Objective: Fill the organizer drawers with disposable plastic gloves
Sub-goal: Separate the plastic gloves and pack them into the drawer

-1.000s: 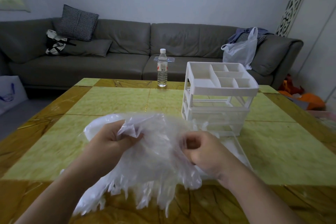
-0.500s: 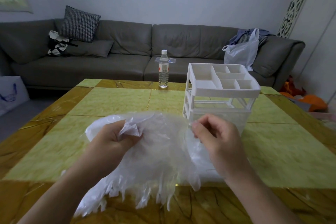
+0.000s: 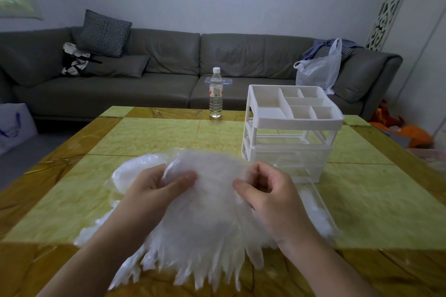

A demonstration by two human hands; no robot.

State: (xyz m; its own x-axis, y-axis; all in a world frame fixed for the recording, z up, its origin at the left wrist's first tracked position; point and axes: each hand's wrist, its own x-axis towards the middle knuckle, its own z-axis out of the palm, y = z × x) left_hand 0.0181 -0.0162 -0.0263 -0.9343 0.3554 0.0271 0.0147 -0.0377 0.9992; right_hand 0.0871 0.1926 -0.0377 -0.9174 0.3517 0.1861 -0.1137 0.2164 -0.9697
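A thick stack of clear disposable plastic gloves [image 3: 207, 219] hangs over the near table, fingers pointing toward me. My left hand [image 3: 154, 185] grips its upper left edge with thumb on top. At the upper right edge, my right hand [image 3: 268, 190] pinches the stack with curled fingers. The white organizer [image 3: 289, 125] stands just beyond my right hand, its top tray divided into compartments. A clear drawer [image 3: 318, 210] lies pulled out on the table right of my right wrist, with some plastic inside it.
A water bottle [image 3: 216, 93] stands at the table's far edge. A white plastic bag [image 3: 135, 171] lies under the gloves on the left. Behind the yellow-green table [image 3: 149, 135] runs a grey sofa [image 3: 169, 67] with cushions and a plastic bag [image 3: 318, 72].
My right hand has come back to the gloves' upper right edge and pinches it. The stack has been spread flatter between both hands.
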